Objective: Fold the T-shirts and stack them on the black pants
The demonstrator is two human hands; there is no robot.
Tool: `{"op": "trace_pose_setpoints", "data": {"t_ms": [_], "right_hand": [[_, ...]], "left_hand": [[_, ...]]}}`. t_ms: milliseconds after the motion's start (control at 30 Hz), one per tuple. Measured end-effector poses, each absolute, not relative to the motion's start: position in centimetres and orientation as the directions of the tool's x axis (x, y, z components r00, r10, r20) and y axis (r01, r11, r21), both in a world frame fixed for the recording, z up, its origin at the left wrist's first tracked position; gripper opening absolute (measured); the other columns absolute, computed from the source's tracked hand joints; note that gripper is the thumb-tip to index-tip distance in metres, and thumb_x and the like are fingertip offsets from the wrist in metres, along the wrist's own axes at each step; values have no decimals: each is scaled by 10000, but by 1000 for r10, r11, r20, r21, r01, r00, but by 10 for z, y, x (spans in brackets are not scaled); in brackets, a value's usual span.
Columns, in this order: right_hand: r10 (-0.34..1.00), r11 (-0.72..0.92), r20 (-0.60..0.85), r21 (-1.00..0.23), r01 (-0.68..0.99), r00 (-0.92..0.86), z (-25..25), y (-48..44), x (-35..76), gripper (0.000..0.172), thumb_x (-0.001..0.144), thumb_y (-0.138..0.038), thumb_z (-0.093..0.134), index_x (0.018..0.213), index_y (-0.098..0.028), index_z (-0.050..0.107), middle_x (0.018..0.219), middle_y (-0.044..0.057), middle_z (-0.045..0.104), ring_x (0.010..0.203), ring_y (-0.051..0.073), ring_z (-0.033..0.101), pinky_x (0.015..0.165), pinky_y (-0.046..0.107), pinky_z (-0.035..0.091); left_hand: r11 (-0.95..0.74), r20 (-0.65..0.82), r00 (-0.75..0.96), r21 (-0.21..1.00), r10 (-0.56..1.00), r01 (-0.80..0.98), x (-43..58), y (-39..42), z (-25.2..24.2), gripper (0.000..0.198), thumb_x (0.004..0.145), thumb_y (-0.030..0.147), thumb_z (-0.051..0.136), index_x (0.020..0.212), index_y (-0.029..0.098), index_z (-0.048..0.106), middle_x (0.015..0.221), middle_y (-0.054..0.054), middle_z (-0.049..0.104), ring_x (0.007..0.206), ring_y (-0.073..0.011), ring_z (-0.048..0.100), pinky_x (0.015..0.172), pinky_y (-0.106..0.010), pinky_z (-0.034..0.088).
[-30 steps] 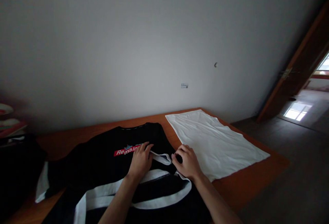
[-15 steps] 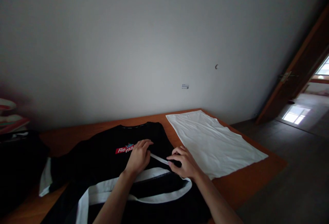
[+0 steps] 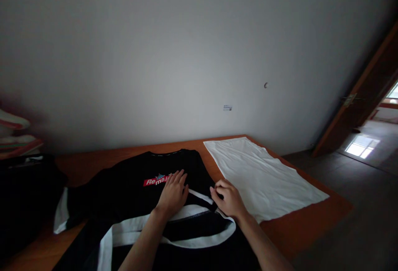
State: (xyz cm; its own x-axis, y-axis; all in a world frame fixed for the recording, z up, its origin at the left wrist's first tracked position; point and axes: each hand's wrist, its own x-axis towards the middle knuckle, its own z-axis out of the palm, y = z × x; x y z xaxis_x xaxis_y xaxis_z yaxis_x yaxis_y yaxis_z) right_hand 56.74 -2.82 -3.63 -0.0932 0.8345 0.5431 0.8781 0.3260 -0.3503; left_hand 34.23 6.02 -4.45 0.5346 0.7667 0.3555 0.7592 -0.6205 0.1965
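Observation:
A black T-shirt (image 3: 130, 184) with white bands and a red chest label lies spread on the wooden table (image 3: 102, 157). My left hand (image 3: 173, 194) rests flat on the shirt beside the red label, fingers stretched out. My right hand (image 3: 229, 199) sits at the shirt's right side with its fingers curled, pinching the white-edged sleeve (image 3: 200, 195) that is folded in over the shirt's front. The white sleeve edge runs between the two hands.
A folded white cloth (image 3: 264, 175) lies flat on the right part of the table. Dark clothing is piled at the far left (image 3: 25, 196), with coloured items above it. A grey wall stands behind the table; an open wooden door (image 3: 357, 96) is at the right.
The camera view shifted slightly. My left hand slid a little to the right and flattened on the shirt; my right hand stayed at the sleeve edge, pressing it lower onto the shirt.

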Motion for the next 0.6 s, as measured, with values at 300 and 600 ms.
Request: {"op": "trace_pose_setpoints", "data": {"t_ms": [300,600], "right_hand": [[878,199,477,-444,874,42,-27,36,550,321,970,-159,412,1207,-201,624,1178,96,712,1095,210,666,956,341,501],[960,24,262,-436,900,101,-50,111,516,514,999,-253,412,1475,-64,452,1562,225,406,1490,312,315,1196,537,247]], "left_hand": [[-656,353,563,254,747,711,354,49,-56,630,900,553,536,1372,139,584,1511,-208,506,1435,-365,423,1170,-554,352],[-642,307,570,240,762,728,350,54,-55,549,1003,399,348,1388,61,544,1503,-199,516,1437,-299,433,1189,-495,354]]}}
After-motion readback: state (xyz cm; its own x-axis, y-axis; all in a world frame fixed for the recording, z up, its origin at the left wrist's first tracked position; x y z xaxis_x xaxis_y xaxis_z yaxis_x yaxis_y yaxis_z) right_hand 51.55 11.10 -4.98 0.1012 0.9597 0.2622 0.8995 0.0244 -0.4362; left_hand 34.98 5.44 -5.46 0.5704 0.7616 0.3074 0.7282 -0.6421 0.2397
